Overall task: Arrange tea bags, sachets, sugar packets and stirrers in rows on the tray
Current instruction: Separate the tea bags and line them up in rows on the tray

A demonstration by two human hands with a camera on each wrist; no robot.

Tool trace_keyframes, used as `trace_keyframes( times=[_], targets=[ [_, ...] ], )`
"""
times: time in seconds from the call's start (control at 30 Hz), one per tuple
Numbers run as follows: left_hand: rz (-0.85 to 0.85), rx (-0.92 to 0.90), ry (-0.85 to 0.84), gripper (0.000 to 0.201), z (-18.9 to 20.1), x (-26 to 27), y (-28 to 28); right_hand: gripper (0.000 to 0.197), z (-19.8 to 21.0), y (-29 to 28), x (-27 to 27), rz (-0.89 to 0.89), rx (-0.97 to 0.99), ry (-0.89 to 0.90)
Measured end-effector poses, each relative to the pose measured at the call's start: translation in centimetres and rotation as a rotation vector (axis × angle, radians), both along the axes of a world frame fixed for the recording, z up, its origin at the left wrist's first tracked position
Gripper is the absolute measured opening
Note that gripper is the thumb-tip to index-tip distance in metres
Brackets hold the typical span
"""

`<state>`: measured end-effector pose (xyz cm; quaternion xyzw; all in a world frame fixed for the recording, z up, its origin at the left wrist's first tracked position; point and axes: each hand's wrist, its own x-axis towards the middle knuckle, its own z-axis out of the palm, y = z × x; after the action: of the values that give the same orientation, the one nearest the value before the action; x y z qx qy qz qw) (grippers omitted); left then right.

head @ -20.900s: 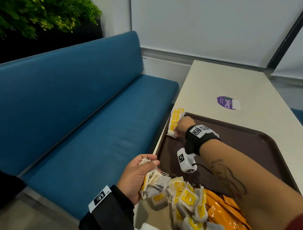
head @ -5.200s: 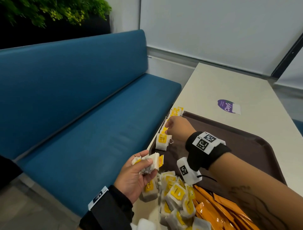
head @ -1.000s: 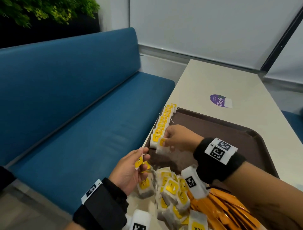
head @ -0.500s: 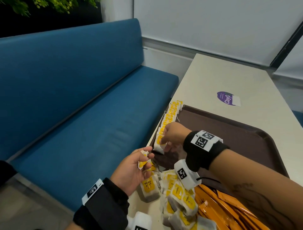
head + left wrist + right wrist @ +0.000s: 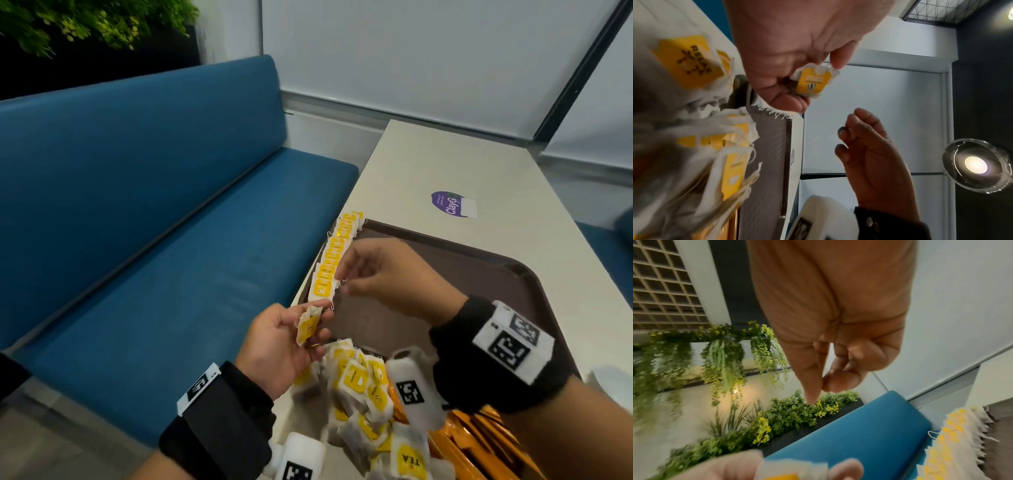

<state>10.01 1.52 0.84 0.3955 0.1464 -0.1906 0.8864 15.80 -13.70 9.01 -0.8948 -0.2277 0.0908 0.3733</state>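
Tea bag in hand: a single yellow-tagged tea bag was pinched between the thumb and fingertips of the left hand, held in the air just off the near left corner of the tray.
Row: a line of overlapping tea bags ran along the tray's left edge, its nearest bag just beyond the held one.
Right hand: the right hand hovered over the near end of the row, fingers loosely curled toward the thumb; the right wrist view showed nothing between them, so it read as empty.
Relative position: the held bag sat just below and to the left of the right hand's fingertips, apart from them, as if about to be passed across.
Loose stock: a heap of unsorted tea bags lay at the near end of the tray, with orange sachets beside it, partly under the right forearm.
Risk, handover: the light paper bag could slip or flip tag-down if the pinch let go before the other hand had it.
Risk, row: the row sat on the very rim beside the blue bench; a brushing knuckle could likely tip bags over the side.
Risk, strings: a trailing thread might snag a neighbour and drag the line crooked.
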Motion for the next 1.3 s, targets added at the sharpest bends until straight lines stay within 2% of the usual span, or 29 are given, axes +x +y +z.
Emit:
trace_keyframes(
  times=[0.2,0.4,0.53,0.63,0.73,0.8,0.97,1.13,1.3],
  targets=[
    [-0.072,0.130,-0.081,0.040,0.7,-1.5,-1.8,0.027,-2.4,-0.2,-5.3,0.192,-0.264,-0.193],
    [-0.123,0.200,-0.141,0.019,1.0,-2.9,-2.4,0.010,-2.6,-2.4,-6.6,0.161,-0.210,-0.226],
    [-0.132,0.246,-0.095,0.015,1.0,-3.3,-2.6,0.007,-3.0,-3.3,-7.0,0.062,-0.078,-0.236],
    [-0.109,0.273,-0.080,0.013,1.0,-3.2,-2.7,0.007,-3.2,-3.6,-7.2,0.070,0.005,-0.245],
    [-0.090,0.281,-0.091,0.016,0.9,-2.8,-2.6,0.009,-3.2,-3.5,-7.0,0.126,0.065,-0.194],
    [-0.071,0.288,-0.090,0.017,0.8,-2.6,-2.2,0.017,-2.9,-3.2,-6.6,0.124,0.076,-0.118],
    [0.038,0.322,-0.126,0.016,0.5,-1.9,-0.5,0.023,-2.0,-1.8,-5.2,0.027,0.077,-0.045],
    [0.150,0.433,-0.155,0.020,-0.3,-1.1,1.7,0.026,-2.7,-0.2,-0.7,-0.120,-0.134,-0.007],
    [0.184,0.490,-0.137,0.021,-1.3,-0.8,2.9,0.026,-4.4,2.0,3.5,-0.088,-0.312,0.113]
  ],
)
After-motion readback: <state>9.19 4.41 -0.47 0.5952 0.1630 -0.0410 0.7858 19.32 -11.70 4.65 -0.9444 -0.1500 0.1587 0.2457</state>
